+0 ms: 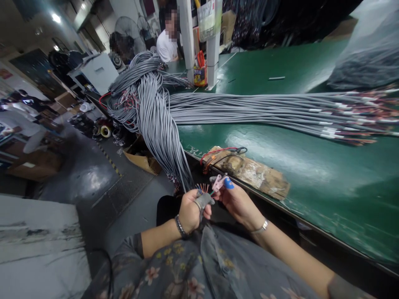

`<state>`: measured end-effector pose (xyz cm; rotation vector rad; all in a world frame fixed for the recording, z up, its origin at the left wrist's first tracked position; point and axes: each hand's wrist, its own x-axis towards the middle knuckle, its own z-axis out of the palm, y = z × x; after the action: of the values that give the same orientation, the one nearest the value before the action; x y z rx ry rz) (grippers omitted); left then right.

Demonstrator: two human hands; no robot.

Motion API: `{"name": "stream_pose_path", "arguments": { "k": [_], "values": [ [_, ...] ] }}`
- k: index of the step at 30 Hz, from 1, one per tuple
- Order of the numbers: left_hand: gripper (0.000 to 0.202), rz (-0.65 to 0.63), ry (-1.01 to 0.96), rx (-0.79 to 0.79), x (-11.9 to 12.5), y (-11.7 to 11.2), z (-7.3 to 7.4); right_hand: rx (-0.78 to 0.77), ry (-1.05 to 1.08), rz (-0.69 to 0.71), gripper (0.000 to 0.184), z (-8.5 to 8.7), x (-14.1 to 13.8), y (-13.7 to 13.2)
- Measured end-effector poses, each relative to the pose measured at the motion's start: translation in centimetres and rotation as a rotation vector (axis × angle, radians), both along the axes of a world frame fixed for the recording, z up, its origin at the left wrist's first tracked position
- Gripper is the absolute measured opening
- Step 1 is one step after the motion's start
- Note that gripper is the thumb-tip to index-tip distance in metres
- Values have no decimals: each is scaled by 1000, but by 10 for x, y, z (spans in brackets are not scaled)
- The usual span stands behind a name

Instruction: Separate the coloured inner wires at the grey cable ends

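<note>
My left hand is closed around the end of a cable, its thumb in a grey cover. Several thin coloured wires with copper tips fan out above that thumb. Close by on the right, my right hand pinches a small pink clip-like tool, with blue tape on one fingertip. A green wire runs between the tool and my left thumb; whether the jaws bite on it I cannot tell. Just beyond my hands, a thick bundle of grey cables hangs over the table edge.
More grey cables lie along the green table, their stripped ends at the right. A worn wooden block with red and black leads sits at the near edge. Behind stand white posts and a person. An open carton is below.
</note>
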<state>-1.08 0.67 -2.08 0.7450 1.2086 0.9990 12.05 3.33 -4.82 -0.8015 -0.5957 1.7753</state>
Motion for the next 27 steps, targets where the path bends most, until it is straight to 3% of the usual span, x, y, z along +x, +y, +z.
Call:
{"name": "stream_pose_path", "arguments": {
  "k": [6, 22, 27],
  "values": [
    [42, 25, -65, -50, 4, 2, 5, -70, 80, -5, 42, -2, -3, 3],
    [42, -5, -30, -69, 4, 2, 3, -47, 77, -44, 36, -5, -5, 4],
    [43, -30, -1, -38, 3, 1, 2, -86, 122, 24, 39, -2, -1, 3]
  ]
}}
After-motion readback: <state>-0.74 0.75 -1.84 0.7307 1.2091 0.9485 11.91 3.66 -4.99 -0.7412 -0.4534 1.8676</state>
